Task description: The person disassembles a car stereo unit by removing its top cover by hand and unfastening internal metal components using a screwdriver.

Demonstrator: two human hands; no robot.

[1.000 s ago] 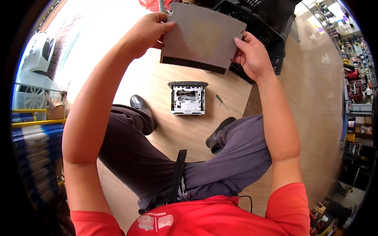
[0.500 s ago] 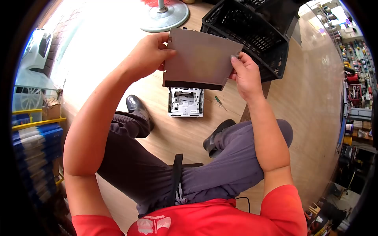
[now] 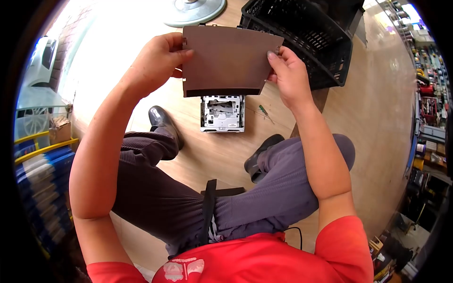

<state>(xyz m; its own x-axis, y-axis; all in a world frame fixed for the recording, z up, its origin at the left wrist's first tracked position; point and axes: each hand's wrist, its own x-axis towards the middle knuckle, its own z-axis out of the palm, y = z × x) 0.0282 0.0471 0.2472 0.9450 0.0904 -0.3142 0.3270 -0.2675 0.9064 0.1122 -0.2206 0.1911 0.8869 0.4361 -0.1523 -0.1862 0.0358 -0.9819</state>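
A flat metal panel with small tabs along its edges is held up in front of me. My left hand pinches its left edge, thumb on the near face. At the right edge, my right hand grips it the same way. Below the panel, the open-topped silver device rests on the floor, its inner mechanism showing and its far end hidden by the panel. A green-handled screwdriver lies to the right of the device.
A black plastic crate stands at the upper right, near a round pale base at the top. My black shoes are on both sides of the device. Shelves with many tools line the far right.
The panel has come down from its first height, then shifted left and slightly up, and looks darker. Both hands have stayed on it. The round base came into view.
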